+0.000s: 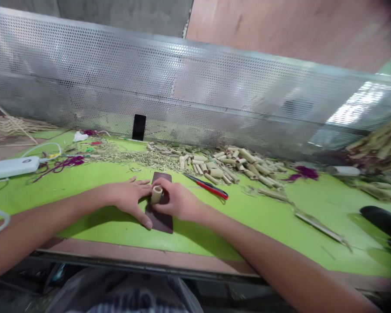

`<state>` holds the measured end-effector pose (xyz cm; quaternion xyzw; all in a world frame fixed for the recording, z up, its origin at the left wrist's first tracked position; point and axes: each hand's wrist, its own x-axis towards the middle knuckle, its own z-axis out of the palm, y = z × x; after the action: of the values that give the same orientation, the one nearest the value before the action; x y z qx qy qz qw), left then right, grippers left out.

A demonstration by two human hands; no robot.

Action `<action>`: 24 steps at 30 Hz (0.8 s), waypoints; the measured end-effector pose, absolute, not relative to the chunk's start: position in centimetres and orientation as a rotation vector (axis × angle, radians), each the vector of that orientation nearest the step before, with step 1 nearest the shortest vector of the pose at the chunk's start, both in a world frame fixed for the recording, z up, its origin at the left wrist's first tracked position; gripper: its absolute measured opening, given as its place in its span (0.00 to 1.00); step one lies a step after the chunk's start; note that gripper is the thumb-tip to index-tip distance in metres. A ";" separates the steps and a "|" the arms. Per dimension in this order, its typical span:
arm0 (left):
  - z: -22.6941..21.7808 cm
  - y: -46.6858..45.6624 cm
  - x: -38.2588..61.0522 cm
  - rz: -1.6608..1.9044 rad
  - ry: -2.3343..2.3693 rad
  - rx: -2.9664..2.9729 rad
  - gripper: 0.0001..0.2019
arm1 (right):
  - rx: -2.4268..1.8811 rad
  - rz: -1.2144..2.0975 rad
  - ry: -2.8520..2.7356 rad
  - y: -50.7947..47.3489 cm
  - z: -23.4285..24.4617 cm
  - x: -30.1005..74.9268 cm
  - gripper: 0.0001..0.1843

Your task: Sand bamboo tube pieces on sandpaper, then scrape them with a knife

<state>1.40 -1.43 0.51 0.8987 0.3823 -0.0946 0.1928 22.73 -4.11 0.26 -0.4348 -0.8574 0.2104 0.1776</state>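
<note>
A short hollow bamboo piece (156, 194) stands upright on a dark brown rectangular sheet (163, 222), its open end facing up. My right hand (179, 201) grips this piece, thumb and fingers closed round its side. Flat on the sheet's left edge lies my left hand (133, 199), fingers spread and thumb pointing down toward me; nothing is in it. Whether its fingertips touch the bamboo I cannot tell. Just right of the sheet's far end rests a red and black cutting tool (211, 188), possibly a knife.
Many cut bamboo pieces (241, 163) are heaped behind the hands, beside scattered shavings (127, 160). A phone (139, 127) leans on the perforated metal panel (117, 87). Purple strings (68, 163) and a white power strip (13, 167) lie left; a black object (382, 224) sits right.
</note>
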 end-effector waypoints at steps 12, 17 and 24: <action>0.3 -1.3 1.4 -0.279 1.055 2.534 0.60 | -1.409 0.463 -2.415 -4.4 0.7 22.6 0.19; 0.4 -1.3 1.4 -0.272 1.051 2.535 0.60 | -1.138 0.587 -2.539 -4.3 0.7 22.7 0.27; 0.4 -1.3 1.4 -0.288 1.057 2.521 0.60 | -1.199 0.493 -2.503 -4.4 0.4 22.4 0.19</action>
<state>1.45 -1.30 0.37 0.8995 0.3772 -0.1028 0.1951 22.43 -4.37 0.40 -0.4198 -0.8765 0.1727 0.1604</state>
